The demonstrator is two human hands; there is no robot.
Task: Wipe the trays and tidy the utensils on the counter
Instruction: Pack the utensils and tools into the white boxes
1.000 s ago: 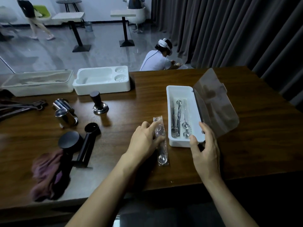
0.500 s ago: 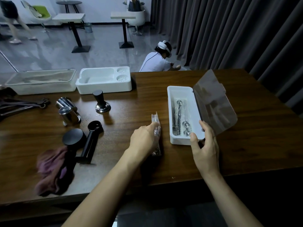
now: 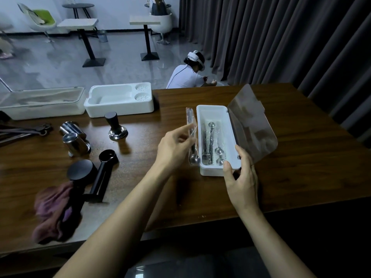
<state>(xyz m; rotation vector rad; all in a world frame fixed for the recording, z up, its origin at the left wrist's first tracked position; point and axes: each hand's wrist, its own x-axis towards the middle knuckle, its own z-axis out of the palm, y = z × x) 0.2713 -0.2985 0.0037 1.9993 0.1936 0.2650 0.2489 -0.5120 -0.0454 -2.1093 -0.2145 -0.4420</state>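
Observation:
My left hand [image 3: 174, 146] pinches a plastic-wrapped metal spoon [image 3: 191, 137] and holds it in the air just left of the white utensil box [image 3: 212, 112]. Several wrapped spoons [image 3: 210, 143] lie inside the box, and its clear lid [image 3: 251, 121] stands open to the right. My right hand [image 3: 242, 177] grips the box's near right corner, thumb on the front wall and fingers at the right side. A purple cloth [image 3: 54, 209] lies at the counter's front left.
A white moulded tray [image 3: 120, 99] and a clear-lidded white tray [image 3: 40, 103] stand at the back left. A tamper [image 3: 116, 126], two steel cups [image 3: 74, 139], black scoops [image 3: 100, 171] and dark tongs [image 3: 24, 130] lie left of centre. A person crouches beyond the counter [image 3: 190, 75].
My left hand picked the wrapped spoon up off the counter and carried it up to the box's left wall. My right hand stayed on the box's near corner.

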